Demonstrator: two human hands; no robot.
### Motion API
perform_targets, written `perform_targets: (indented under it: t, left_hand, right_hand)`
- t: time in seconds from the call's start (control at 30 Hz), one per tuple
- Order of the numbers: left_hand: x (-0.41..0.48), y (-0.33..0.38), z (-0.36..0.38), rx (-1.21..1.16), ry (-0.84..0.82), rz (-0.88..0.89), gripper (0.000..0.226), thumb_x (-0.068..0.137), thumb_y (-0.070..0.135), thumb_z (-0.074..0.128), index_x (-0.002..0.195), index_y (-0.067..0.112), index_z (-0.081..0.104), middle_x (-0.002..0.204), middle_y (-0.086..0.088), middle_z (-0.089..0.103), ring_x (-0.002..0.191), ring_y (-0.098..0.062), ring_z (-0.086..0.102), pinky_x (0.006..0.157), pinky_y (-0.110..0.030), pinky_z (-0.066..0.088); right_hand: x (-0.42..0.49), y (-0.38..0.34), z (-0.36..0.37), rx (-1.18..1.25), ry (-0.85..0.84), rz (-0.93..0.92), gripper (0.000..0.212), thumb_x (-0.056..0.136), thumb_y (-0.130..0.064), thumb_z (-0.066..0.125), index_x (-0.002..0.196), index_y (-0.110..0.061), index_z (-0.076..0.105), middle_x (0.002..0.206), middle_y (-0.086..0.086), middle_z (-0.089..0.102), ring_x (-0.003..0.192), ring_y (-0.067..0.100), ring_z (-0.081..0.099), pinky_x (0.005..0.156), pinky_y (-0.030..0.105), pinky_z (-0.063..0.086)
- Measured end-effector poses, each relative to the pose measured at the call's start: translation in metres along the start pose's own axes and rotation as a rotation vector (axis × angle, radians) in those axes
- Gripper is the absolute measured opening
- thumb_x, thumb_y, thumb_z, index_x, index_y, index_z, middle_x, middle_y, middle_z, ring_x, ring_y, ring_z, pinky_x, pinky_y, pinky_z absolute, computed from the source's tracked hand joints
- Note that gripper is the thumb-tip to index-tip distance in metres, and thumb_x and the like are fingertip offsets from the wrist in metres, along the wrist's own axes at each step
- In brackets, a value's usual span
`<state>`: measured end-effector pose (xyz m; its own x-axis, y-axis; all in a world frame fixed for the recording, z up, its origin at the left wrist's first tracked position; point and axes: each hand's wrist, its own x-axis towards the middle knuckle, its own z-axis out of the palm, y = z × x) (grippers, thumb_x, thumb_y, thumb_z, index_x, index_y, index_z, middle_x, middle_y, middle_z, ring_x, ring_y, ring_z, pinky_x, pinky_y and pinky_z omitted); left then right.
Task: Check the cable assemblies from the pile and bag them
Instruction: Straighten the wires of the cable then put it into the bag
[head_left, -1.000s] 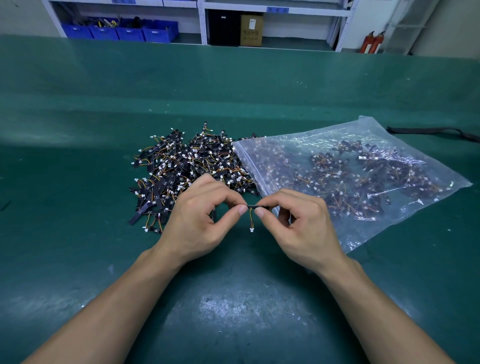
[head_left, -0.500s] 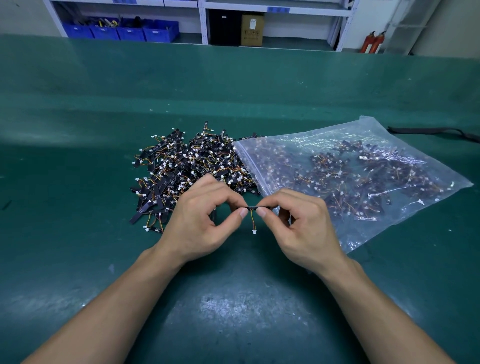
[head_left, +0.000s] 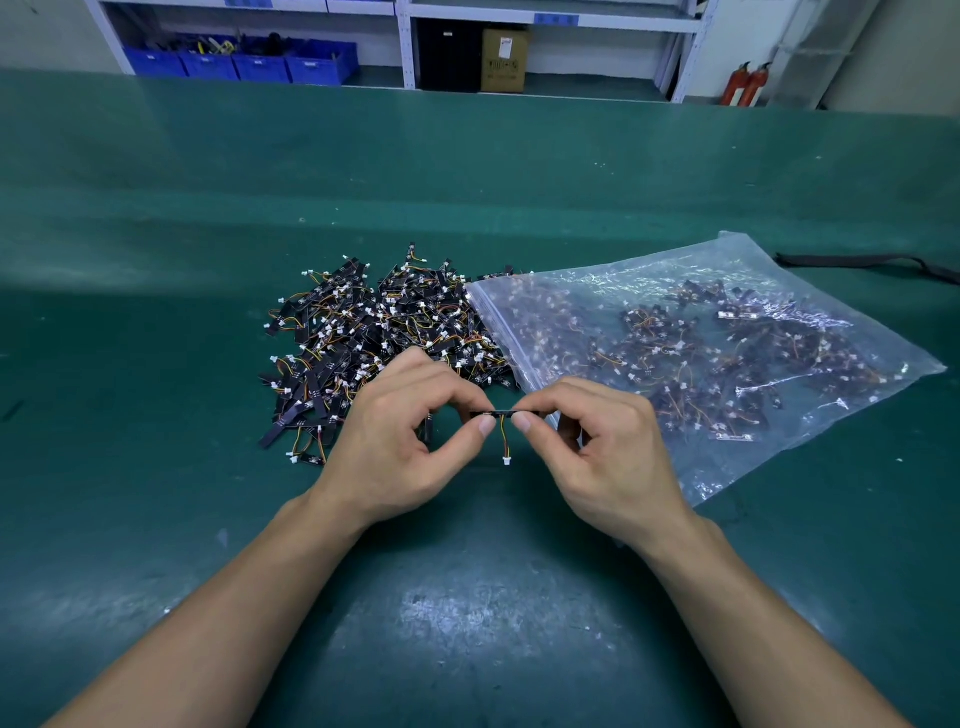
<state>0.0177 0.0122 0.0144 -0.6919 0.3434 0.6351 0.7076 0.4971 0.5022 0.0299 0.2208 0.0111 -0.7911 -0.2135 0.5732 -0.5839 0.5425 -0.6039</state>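
Observation:
One cable assembly (head_left: 501, 415), a short black strip with orange and yellow wires ending in a white plug, is held level above the green mat. My left hand (head_left: 400, 441) pinches its left end between thumb and forefinger. Its right end is pinched the same way by my right hand (head_left: 602, 447). The white plug hangs down between the two hands. Behind my left hand lies the pile of cable assemblies (head_left: 374, 343). A clear zip bag (head_left: 701, 353) with several assemblies inside lies flat to the right, its open mouth facing the pile.
The green mat (head_left: 156, 467) covers the whole bench. A black strap (head_left: 872, 262) lies at the far right edge. Shelving with blue bins (head_left: 244, 62), a cardboard box (head_left: 504, 60) and red fire extinguishers (head_left: 745, 83) stands beyond the bench.
Both hands keep pinching the same assembly in nearly the same spot. The hanging white plug has shifted slightly to the right.

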Motion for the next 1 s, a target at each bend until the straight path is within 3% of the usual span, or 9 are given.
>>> perform_targets:
  t: [0.33,0.67,1.0]
  left_hand:
    - [-0.0002,-0.0023,0.0025,0.027,0.003,-0.008,0.009,0.089,0.014,0.072,0.081,0.011,0.072,0.076,0.007,0.066,0.076,-0.018,0.053,0.074,-0.024,0.04]
    - [0.0001,-0.0005,0.001,0.016,0.006,-0.005,0.008,0.088,0.013,0.073,0.08,0.011,0.072,0.076,0.006,0.067,0.076,-0.018,0.053,0.075,-0.026,0.042]
    - [-0.0005,-0.0021,0.0021,0.022,0.002,-0.002,0.009,0.089,0.014,0.072,0.08,0.01,0.072,0.075,0.006,0.066,0.074,-0.021,0.054,0.073,-0.029,0.043]
  right_hand:
    - [-0.0001,-0.0023,-0.0003,0.034,0.0,0.022,0.003,0.086,-0.017,0.074,0.083,-0.019,0.074,0.074,-0.021,0.058,0.048,0.017,0.049,0.051,0.03,0.042]
    - [-0.0011,0.0018,0.0021,0.014,0.017,0.0,0.005,0.088,-0.014,0.073,0.084,-0.017,0.074,0.075,-0.013,0.063,0.052,0.014,0.051,0.053,0.032,0.045]
    - [-0.0013,-0.0012,0.0006,0.03,0.004,0.037,0.007,0.086,-0.017,0.069,0.087,-0.018,0.076,0.076,-0.016,0.062,0.049,0.016,0.051,0.052,0.033,0.044]
